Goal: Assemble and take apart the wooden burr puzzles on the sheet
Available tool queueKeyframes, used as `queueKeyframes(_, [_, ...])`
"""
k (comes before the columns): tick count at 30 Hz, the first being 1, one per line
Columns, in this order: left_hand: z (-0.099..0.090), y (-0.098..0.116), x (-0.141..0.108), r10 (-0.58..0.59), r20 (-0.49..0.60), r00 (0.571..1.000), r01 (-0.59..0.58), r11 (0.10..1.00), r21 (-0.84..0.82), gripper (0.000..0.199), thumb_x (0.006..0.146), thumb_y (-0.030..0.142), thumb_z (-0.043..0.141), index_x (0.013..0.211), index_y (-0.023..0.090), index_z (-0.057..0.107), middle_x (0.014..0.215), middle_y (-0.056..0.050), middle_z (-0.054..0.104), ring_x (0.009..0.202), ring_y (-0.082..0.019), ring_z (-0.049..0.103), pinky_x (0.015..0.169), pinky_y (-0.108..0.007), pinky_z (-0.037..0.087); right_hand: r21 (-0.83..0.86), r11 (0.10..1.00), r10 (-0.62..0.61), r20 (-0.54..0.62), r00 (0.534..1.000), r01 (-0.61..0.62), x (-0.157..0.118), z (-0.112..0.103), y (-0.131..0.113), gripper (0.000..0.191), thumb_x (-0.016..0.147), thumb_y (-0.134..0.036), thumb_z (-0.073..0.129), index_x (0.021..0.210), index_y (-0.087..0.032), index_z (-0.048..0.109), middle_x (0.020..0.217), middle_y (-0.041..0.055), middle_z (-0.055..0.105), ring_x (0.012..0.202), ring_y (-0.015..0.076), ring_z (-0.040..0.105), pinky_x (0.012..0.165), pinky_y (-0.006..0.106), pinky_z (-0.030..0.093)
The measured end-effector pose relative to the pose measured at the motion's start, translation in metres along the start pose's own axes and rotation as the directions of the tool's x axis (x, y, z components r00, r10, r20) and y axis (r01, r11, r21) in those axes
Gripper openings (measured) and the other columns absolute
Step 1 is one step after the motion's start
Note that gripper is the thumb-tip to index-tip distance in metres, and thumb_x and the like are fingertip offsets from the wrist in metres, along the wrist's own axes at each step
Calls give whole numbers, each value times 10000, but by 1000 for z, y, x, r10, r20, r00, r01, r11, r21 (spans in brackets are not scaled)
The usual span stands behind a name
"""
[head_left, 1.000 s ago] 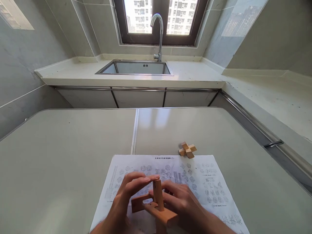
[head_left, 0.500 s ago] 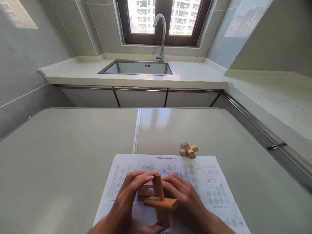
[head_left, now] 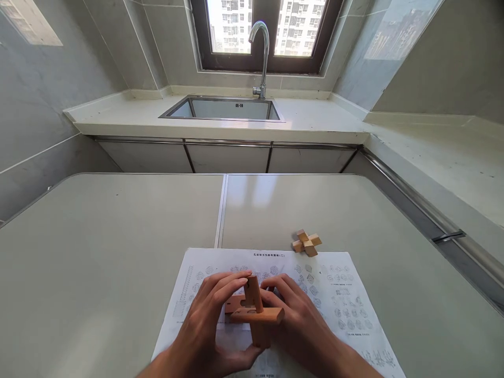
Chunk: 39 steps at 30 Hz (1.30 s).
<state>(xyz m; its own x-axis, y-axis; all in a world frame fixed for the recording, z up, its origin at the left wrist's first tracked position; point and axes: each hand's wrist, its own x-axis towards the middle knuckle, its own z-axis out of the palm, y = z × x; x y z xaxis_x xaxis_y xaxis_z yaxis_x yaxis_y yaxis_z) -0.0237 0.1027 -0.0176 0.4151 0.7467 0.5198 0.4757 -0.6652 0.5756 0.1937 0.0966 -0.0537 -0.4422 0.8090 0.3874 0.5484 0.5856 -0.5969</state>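
Observation:
Crossed reddish-brown wooden pieces [head_left: 255, 315] are held between both hands above a printed sheet [head_left: 346, 294]. My left hand [head_left: 205, 320] grips the upright piece, fingertips on its top end and thumb near its bottom. My right hand [head_left: 297, 320] has its fingers curled against the right side of the pieces; some of its fingertips are hidden behind them. One piece lies crosswise in front of the upright one, and another shows behind at the left. A small light-wood interlocked cross [head_left: 306, 243] rests at the sheet's top edge.
The sheet lies on a pale table [head_left: 118, 262] with a seam [head_left: 221, 210] running away from me. Past the table are a counter [head_left: 315, 113], a sink [head_left: 232, 109] and a faucet [head_left: 263, 58] under a window. Another counter runs along the right.
The held wooden pieces have moved up slightly and tilted, so the crosswise piece now looks more level. Both hands still hold them.

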Motion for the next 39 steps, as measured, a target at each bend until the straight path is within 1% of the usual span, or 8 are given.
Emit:
queueKeyframes(4, [-2,0,4,2,-27,1000,0,999,48,835,713,138,804,1464,230,452,1348,-139,674,1232,-326,641,982,-463,599,46,999,-12,-97,995,16,2,-1,0,522,890,-13,596,1366,-226,580,1133,122,663,1019,275,646,847,451,631])
queueKeyframes(8, [-2,1,6,-39,-51,998,42,997,65,867,692,131,783,1481,225,437,1332,-139,667,1216,-334,639,978,-468,599,320,947,42,-96,994,-10,6,-13,-5,539,897,-35,589,1396,-229,532,1189,109,670,1060,237,663,900,385,614])
queueKeyframes(15, [-6,1,2,-137,72,988,137,991,-1,909,666,168,790,1487,273,414,1331,-120,625,1220,-330,607,989,-472,591,620,772,188,-15,982,-139,7,-20,-9,126,1002,-185,637,1095,-253,688,982,34,741,893,179,690,813,285,568])
queueKeyframes(21, [-8,-8,1,-86,195,977,92,996,-20,973,677,534,941,1480,286,452,1296,-119,611,1162,-319,614,969,-448,588,815,387,423,260,868,-432,9,-24,-9,221,994,-421,691,968,-202,696,847,21,659,757,152,626,706,262,542])
queueKeyframes(26, [-3,-12,-2,-5,158,987,0,1000,29,402,1020,178,621,1400,295,561,1073,-66,648,961,-210,622,843,-330,558,852,114,361,443,821,-510,10,-25,-7,293,954,-468,740,936,-196,634,835,22,667,710,152,648,672,275,538])
queueKeyframes(30, [-4,-13,-1,30,172,985,-26,999,-28,152,1061,138,504,1048,226,628,850,-31,616,822,-199,535,759,-321,488,880,129,311,401,862,-456,9,-25,-7,346,929,-440,774,1162,-234,622,956,32,699,756,163,681,688,279,520])
queueKeyframes(36, [-11,-9,4,-41,319,947,120,965,-232,296,1120,284,356,919,218,562,813,-38,615,768,-199,502,725,-327,455,856,176,194,454,870,-486,9,-30,-4,479,899,-548,765,1252,-232,697,1039,80,727,920,223,673,877,379,527])
queueKeyframes(39, [-13,-5,8,-32,389,921,169,931,-323,391,1126,389,311,895,220,576,824,-54,646,786,-212,538,738,-334,472,841,107,155,513,844,-531,5,-25,1,602,854,-665,757,1263,-224,726,1087,104,729,1037,277,681,967,426,509])
